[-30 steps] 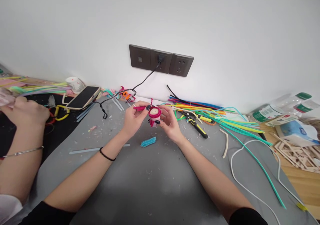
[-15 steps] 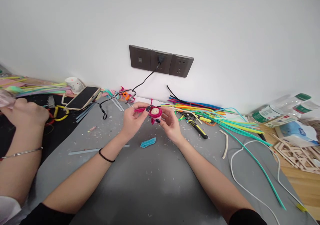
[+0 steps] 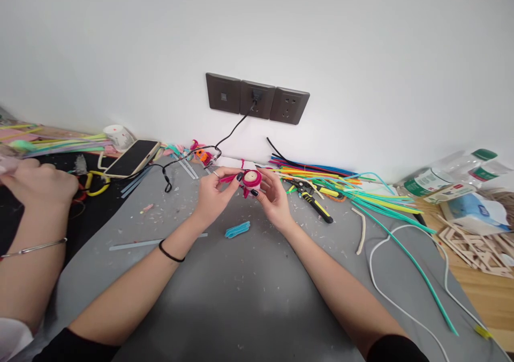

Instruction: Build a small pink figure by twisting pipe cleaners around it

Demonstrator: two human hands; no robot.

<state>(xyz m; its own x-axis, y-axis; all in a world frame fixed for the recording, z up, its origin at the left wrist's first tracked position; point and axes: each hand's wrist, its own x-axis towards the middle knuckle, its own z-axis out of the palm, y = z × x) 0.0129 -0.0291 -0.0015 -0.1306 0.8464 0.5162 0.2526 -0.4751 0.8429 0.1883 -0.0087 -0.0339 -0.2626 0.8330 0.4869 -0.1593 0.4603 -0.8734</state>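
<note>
Small round magenta-and-cream fuzzy piece (image 3: 252, 178) is sitting between the person's two hands, held above the grey table mat (image 3: 257, 298). Fingers are hiding its far side; how it's built is hard to make out. Right hand (image 3: 275, 196) is gripping it, thumb in front, other fingers curling behind, some tips out of sight. Left hand (image 3: 213, 195) is pinching a thin magenta fuzzy strand (image 3: 228, 179) beside the piece; fingers are covering the strand's end, so can't tell whether it's joined on.

Light-blue folded fuzzy bundle (image 3: 237, 229) is lying just in front of the hands. Left forearm (image 3: 140, 287) is crossing a flat pale grey-blue strip (image 3: 134, 244), hiding its middle. Black-and-yellow-handled pliers (image 3: 317, 208) are lying by multicoloured long fuzzy stems (image 3: 383, 204), tool head partly buried. Thin black cable (image 3: 233, 130) is overlapping an orange-and-pink fuzzy figure (image 3: 203, 154), blocking details. Far left, a co-worker's hand (image 3: 42, 188) is holding something pale, blurred and cut off by the edge. Far right, a blue-and-white tissue pack (image 3: 474, 212) is partly covering clear plastic green-capped bottles (image 3: 428, 182).
</note>
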